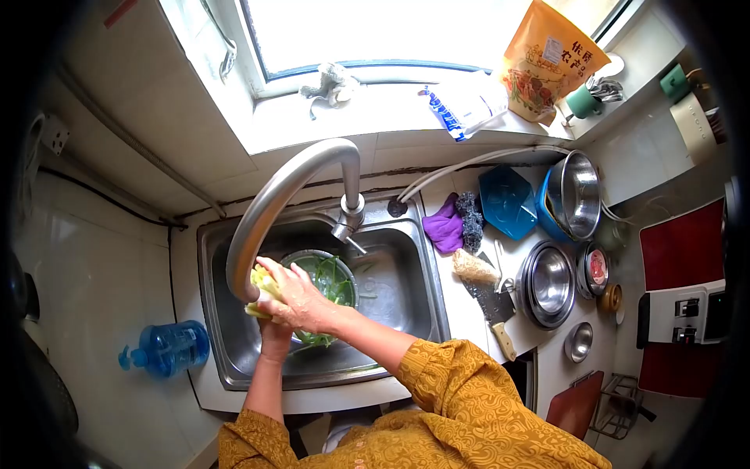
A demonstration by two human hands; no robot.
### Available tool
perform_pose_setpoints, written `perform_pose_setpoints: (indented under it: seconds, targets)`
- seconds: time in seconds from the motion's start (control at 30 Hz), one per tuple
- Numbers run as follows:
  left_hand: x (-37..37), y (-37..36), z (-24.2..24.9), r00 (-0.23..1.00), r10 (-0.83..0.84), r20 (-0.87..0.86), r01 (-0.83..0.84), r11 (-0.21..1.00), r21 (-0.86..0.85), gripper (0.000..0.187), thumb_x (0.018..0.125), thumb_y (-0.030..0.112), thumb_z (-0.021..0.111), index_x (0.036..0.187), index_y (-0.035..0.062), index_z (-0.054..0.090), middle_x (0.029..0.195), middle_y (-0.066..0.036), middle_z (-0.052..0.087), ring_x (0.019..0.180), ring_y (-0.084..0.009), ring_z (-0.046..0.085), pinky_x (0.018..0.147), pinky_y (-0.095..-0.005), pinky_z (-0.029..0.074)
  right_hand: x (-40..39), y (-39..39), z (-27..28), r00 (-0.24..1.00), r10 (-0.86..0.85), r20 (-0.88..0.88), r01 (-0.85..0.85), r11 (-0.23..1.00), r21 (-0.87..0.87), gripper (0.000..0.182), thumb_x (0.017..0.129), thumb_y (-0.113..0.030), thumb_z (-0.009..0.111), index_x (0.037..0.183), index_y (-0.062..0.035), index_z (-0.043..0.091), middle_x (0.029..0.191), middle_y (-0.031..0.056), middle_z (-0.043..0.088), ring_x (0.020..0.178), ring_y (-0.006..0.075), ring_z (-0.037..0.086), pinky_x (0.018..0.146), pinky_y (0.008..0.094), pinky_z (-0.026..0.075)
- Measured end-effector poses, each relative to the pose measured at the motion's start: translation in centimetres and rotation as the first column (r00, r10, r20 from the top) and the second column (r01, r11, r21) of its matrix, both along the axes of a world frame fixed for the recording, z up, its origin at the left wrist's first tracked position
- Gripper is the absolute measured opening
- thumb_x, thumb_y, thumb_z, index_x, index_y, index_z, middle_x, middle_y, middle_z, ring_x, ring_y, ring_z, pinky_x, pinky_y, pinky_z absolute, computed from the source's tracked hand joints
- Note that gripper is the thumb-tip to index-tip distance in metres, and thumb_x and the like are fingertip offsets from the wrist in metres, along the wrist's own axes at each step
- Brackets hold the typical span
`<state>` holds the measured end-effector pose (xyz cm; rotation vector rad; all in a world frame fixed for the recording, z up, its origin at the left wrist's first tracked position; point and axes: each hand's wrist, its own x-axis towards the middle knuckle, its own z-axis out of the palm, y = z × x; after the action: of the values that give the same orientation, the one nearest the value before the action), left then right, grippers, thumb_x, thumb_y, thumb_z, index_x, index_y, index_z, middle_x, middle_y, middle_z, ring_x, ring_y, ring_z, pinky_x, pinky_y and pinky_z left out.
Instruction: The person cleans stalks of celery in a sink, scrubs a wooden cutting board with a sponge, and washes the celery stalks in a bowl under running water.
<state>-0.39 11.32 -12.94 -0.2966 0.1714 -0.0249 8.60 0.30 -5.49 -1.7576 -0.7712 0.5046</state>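
Note:
Both hands are closed around a pale yellow-green leafy vegetable (264,288), right under the mouth of the curved steel faucet (269,187). My right hand (301,301) lies over its side with the fingers bent around it. Below, my left hand (275,331) grips it from underneath, its fingers mostly hidden by the right hand. Behind the hands, a round metal basin (355,283) with long green stalks and leaves (332,277) stands in the steel sink (398,313). More green pieces hang near the basin's front edge, partly covered by my right wrist.
Right of the sink lie a purple cloth (444,227), a dark scrubber (470,220), a blue plastic basin (509,202), a knife with a wooden handle (502,340) and stacked metal bowls (551,283). A blue pump bottle (168,349) is at the left. An orange pouch (547,66) stands on the sill.

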Motion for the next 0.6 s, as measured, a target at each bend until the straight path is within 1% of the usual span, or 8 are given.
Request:
perform_pose_setpoints:
  seconds: [0.07, 0.1, 0.13, 0.27, 0.3, 0.43, 0.5, 0.6]
  targets:
    - [0.1, -0.5, 0.1, 0.989, 0.13, -0.07, 0.025, 0.318, 0.948, 0.05, 0.095, 0.03, 0.052, 0.136, 0.0085, 0.033, 0.133, -0.007, 0.042, 0.124, -0.0191, 0.041, 0.102, -0.0367, 0.036, -0.1, -0.7, 0.4, 0.994, 0.002, -0.106, 0.01, 0.994, 0.105, 0.078, 0.082, -0.04, 0.059, 0.142, -0.007, 0.022, 0.135, 0.0222, 0.042, 0.128, 0.0375, 0.037, 0.108, 0.0499, 0.023]
    - [0.7, -1.1, 0.6, 0.977, 0.21, -0.042, 0.091, -0.229, 0.969, 0.056, 0.093, 0.03, 0.056, 0.138, 0.0084, 0.031, 0.136, -0.006, 0.039, 0.124, -0.0187, 0.042, 0.102, -0.0363, 0.036, 0.0, -0.9, 0.9, 0.979, 0.013, -0.204, 0.03, 0.977, 0.21, 0.076, 0.082, -0.036, 0.058, 0.141, -0.0054, 0.022, 0.134, 0.0225, 0.043, 0.126, 0.0389, 0.039, 0.106, 0.0469, 0.028]
    - [0.9, -1.7, 1.8, 0.959, 0.28, 0.041, 0.058, -0.337, 0.94, 0.057, 0.091, 0.029, 0.061, 0.135, 0.0067, 0.034, 0.131, -0.007, 0.044, 0.119, -0.0179, 0.046, 0.099, -0.0355, 0.039, 0.0, -0.9, 1.2, 0.986, -0.025, -0.164, 0.056, 0.981, 0.187, 0.075, 0.083, -0.037, 0.06, 0.14, -0.0035, 0.025, 0.135, 0.022, 0.041, 0.127, 0.0384, 0.038, 0.104, 0.0448, 0.032]
    - [-1.0, -0.4, 5.1, 0.934, 0.358, -0.026, 0.078, -0.132, 0.988, 0.057, 0.083, 0.014, 0.069, 0.131, 0.005, 0.039, 0.125, -0.006, 0.05, 0.111, -0.0184, 0.053, 0.096, -0.0345, 0.044, -1.7, -1.6, 0.8, 0.977, -0.037, 0.21, -0.02, 0.965, 0.262, 0.075, 0.085, -0.044, 0.06, 0.139, -0.003, 0.03, 0.136, 0.0235, 0.037, 0.127, 0.0398, 0.036, 0.106, 0.0435, 0.03]
    - [-0.6, -1.7, 7.5, 0.941, 0.339, -0.011, 0.132, -0.337, 0.932, 0.053, 0.083, 0.021, 0.069, 0.127, 0.0041, 0.043, 0.122, -0.006, 0.053, 0.109, -0.0179, 0.054, 0.094, -0.0339, 0.045, -2.7, -1.8, 0.8, 0.999, 0.021, 0.036, -0.03, 0.96, 0.278, 0.073, 0.088, -0.045, 0.055, 0.14, -0.002, 0.028, 0.136, 0.0242, 0.036, 0.128, 0.0392, 0.035, 0.107, 0.0433, 0.027]
    - [-1.7, -2.0, -4.0, 0.864, 0.496, -0.089, 0.116, -0.024, 0.993, 0.053, 0.083, 0.021, 0.069, 0.127, 0.0034, 0.046, 0.12, -0.005, 0.053, 0.107, -0.0172, 0.054, 0.092, -0.034, 0.046, -4.4, -1.9, -6.3, 0.995, -0.087, -0.056, 0.098, 0.969, 0.226, 0.066, 0.09, -0.044, 0.05, 0.138, -0.0024, 0.031, 0.135, 0.0223, 0.038, 0.125, 0.0385, 0.038, 0.107, 0.0429, 0.028]
    - [-1.3, -1.3, -5.8, 0.915, 0.396, -0.078, 0.164, -0.188, 0.968, 0.049, 0.084, 0.019, 0.068, 0.126, 0.0035, 0.048, 0.119, -0.005, 0.054, 0.105, -0.0169, 0.055, 0.09, -0.0334, 0.047, -4.5, -2.2, -8.4, 0.986, -0.058, -0.159, 0.067, 0.996, 0.055, 0.065, 0.091, -0.044, 0.049, 0.139, -0.0037, 0.031, 0.137, 0.0222, 0.036, 0.129, 0.038, 0.034, 0.108, 0.0429, 0.027]
    - [-0.2, -1.1, -1.0, 0.948, 0.291, -0.126, 0.147, -0.051, 0.988, 0.045, 0.085, 0.022, 0.063, 0.124, 0.0038, 0.05, 0.119, -0.006, 0.055, 0.102, -0.0166, 0.057, 0.087, -0.0325, 0.049, -3.1, -2.2, -5.5, 0.998, -0.055, -0.039, 0.059, 0.993, 0.102, 0.067, 0.089, -0.038, 0.054, 0.142, -0.0056, 0.028, 0.144, 0.0252, 0.024, 0.137, 0.0383, 0.022, 0.111, 0.0417, 0.023]
